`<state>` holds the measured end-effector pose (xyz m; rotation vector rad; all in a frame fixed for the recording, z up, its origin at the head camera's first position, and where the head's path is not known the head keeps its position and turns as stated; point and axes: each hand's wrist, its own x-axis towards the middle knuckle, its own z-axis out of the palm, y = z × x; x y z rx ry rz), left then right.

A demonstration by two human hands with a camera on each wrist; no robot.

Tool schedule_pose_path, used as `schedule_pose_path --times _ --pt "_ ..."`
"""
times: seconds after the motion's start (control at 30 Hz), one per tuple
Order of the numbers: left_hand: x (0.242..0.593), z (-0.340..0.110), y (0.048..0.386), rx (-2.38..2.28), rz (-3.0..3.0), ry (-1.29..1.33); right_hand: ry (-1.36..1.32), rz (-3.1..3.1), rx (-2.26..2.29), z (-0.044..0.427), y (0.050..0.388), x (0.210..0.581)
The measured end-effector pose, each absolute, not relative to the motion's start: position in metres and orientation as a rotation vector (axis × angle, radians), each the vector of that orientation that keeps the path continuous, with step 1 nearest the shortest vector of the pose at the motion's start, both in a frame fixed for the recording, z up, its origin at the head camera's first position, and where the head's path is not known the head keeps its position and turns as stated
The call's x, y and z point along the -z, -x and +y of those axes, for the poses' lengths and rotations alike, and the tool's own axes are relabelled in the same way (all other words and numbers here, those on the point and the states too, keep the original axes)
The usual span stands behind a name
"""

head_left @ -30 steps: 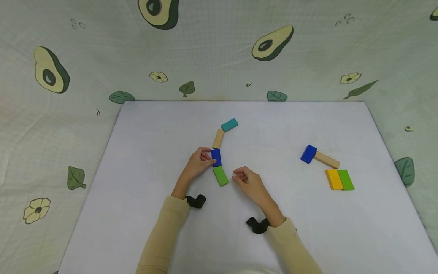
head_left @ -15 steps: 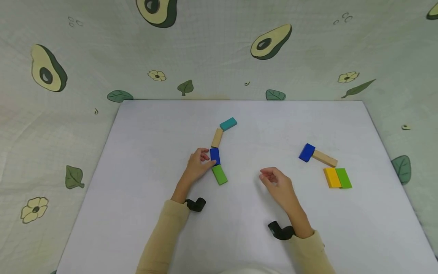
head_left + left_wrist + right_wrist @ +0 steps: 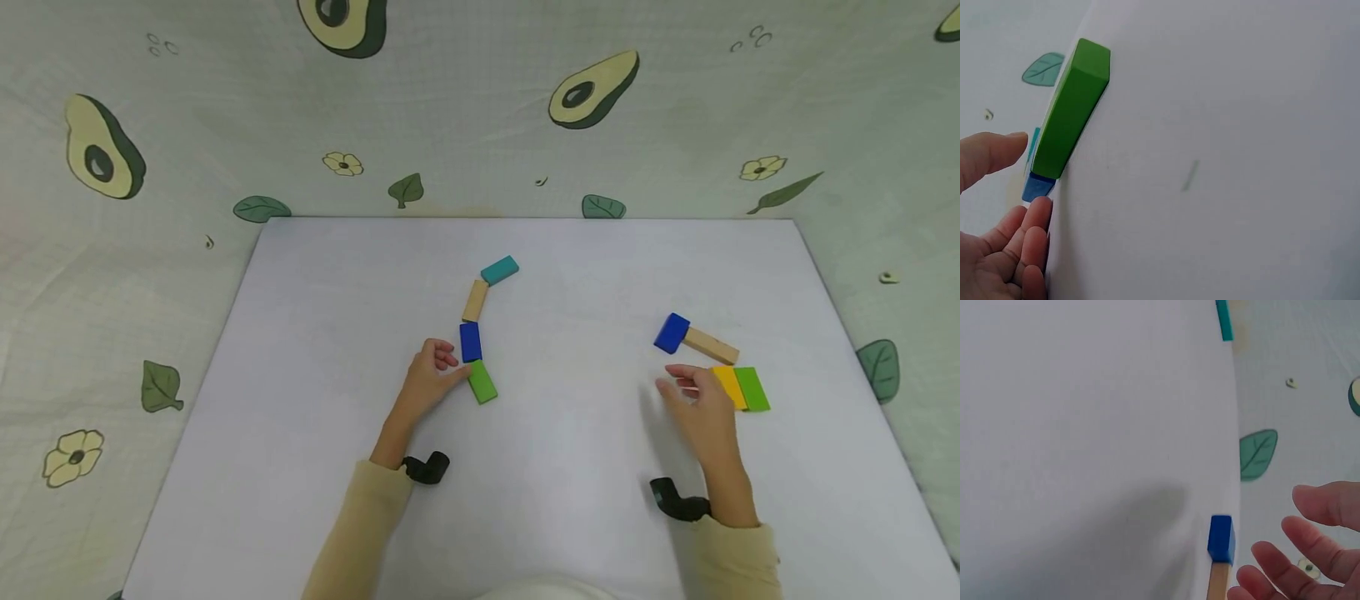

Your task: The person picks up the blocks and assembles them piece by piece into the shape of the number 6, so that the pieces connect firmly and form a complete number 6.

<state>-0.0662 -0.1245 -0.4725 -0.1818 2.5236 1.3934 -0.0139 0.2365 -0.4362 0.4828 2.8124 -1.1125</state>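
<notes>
A bent line of blocks runs down the left middle of the table: teal (image 3: 500,270), plain wood (image 3: 475,301), blue (image 3: 470,342) and green (image 3: 482,382). My left hand (image 3: 427,386) is just left of the green and blue blocks, thumb and fingers apart with nothing held. In the left wrist view the green block (image 3: 1075,106) lies beyond the thumb. Over on the right, my right hand (image 3: 702,408) hovers with loosely bent fingers, holding nothing. It partly covers a yellow block (image 3: 730,387). A second green block (image 3: 752,389) lies against that one.
Behind the right hand, another blue block (image 3: 672,333) touches the end of a second plain wood block (image 3: 711,345). A cloth with avocado prints (image 3: 480,108) borders the white table (image 3: 570,500). Each wrist wears a black camera.
My right hand has swung from beside the green block across to the right-hand blocks. My left hand has drawn back slightly, its fingers coming away from the blue block.
</notes>
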Motion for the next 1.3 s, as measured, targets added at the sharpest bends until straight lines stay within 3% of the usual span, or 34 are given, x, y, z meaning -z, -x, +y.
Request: schedule_pose_path --times 0.57,1.3 --pt "0.477 -0.110 0.040 -1.377 2.668 0.235 -0.960 2.672 0.967 0.291 0.007 0.450" --pt "0.484 -0.110 0.032 -1.384 2.713 0.156 -0.990 2.663 0.902 0.294 0.007 0.450"
